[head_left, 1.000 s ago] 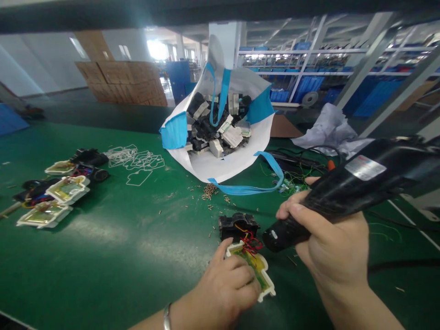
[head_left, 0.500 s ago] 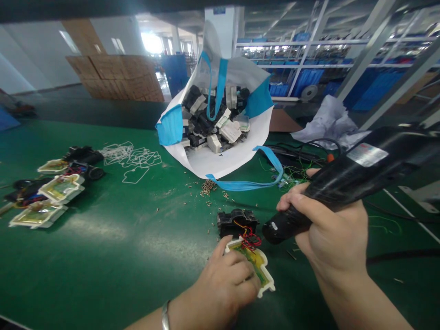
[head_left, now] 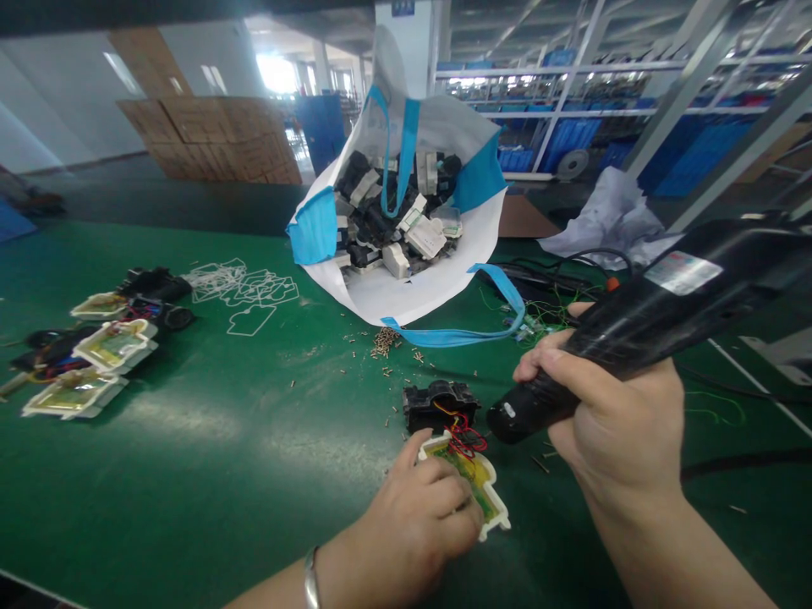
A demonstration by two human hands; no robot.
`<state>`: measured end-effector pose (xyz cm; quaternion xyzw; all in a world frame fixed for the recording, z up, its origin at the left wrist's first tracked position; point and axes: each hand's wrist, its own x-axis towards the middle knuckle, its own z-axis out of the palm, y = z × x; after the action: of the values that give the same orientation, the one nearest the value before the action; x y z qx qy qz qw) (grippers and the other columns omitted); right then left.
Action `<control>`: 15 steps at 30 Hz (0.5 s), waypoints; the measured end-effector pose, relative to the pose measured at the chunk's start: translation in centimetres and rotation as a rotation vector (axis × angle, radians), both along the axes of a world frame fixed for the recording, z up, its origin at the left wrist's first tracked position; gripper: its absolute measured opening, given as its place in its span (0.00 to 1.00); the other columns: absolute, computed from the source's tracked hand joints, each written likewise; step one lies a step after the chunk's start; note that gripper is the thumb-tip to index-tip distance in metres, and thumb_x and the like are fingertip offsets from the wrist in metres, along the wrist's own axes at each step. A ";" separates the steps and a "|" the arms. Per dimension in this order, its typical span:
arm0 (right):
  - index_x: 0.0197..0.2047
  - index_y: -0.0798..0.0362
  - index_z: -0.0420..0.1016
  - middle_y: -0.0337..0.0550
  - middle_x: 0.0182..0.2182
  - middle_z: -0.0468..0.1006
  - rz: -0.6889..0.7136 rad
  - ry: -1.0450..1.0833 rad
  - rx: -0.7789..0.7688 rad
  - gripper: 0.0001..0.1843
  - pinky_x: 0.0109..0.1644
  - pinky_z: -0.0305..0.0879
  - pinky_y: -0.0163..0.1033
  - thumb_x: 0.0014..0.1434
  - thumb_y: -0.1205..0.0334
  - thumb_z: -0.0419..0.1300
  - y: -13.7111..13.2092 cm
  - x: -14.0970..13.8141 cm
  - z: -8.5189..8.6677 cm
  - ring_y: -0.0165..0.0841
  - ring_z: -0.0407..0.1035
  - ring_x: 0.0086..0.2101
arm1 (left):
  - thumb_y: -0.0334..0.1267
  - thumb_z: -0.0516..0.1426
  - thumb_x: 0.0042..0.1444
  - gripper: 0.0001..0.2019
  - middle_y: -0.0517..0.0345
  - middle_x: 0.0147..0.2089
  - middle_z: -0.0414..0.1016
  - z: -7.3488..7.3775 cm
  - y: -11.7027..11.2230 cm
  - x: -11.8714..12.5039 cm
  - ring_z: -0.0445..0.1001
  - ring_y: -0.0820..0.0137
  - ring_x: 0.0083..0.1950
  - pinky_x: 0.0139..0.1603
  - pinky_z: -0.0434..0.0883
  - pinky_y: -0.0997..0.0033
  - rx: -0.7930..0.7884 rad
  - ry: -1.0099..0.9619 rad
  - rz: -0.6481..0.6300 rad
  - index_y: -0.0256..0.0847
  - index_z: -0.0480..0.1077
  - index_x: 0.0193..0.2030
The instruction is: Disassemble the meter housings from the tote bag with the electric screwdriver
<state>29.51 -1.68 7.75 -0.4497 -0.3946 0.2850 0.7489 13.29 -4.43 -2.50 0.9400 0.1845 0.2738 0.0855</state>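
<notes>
My left hand (head_left: 425,507) has its fingers curled over a white plastic housing half (head_left: 491,482), which holds a green-yellow circuit board. Red and yellow wires (head_left: 466,438) run from that board to a black plastic housing (head_left: 441,406) lying just behind it on the table. In my right hand (head_left: 618,414) is a black electric screwdriver (head_left: 640,313), gripped around its body. Its nose points down and left, close beside the wires and the black housing. Whether its tip touches anything is not visible.
Beyond my hands, a white bag (head_left: 393,296) with blue straps lies open, full of black and white housings. Small screws (head_left: 384,341) are scattered before it. At left are white gaskets (head_left: 244,288) and several opened units (head_left: 114,347). Crumpled white sheeting (head_left: 602,216) and cables lie right.
The view has shifted slightly. Both hands keep their grips, and the housing pieces stay in the same place on the table.
</notes>
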 end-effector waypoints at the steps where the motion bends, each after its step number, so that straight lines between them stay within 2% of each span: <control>1: 0.40 0.53 0.62 0.32 0.17 0.69 0.000 -0.004 0.000 0.20 0.27 0.62 0.40 0.41 0.72 0.59 0.0 0.0 0.0 0.32 0.64 0.18 | 0.32 0.48 0.57 0.08 0.60 0.35 0.72 0.0 0.0 0.0 0.67 0.73 0.40 0.60 0.47 0.52 -0.001 -0.006 0.003 0.43 0.67 0.39; 6: 0.40 0.53 0.62 0.32 0.17 0.69 0.009 -0.012 0.006 0.20 0.27 0.63 0.39 0.41 0.72 0.59 0.0 0.1 -0.2 0.31 0.64 0.18 | 0.31 0.49 0.56 0.08 0.61 0.37 0.73 0.1 -0.1 0.0 0.67 0.73 0.41 0.60 0.47 0.52 -0.014 -0.049 0.004 0.41 0.67 0.38; 15: 0.39 0.53 0.62 0.32 0.17 0.69 0.007 0.001 0.000 0.20 0.27 0.63 0.39 0.41 0.72 0.59 0.0 0.1 -0.1 0.31 0.64 0.18 | 0.32 0.48 0.57 0.09 0.58 0.35 0.72 -0.1 -0.1 -0.1 0.68 0.72 0.40 0.59 0.48 0.49 0.001 0.025 0.014 0.43 0.68 0.39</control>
<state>29.62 -1.72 7.66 -0.4483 -0.3957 0.2877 0.7482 13.16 -4.52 -2.55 0.9421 0.1919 0.2629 0.0808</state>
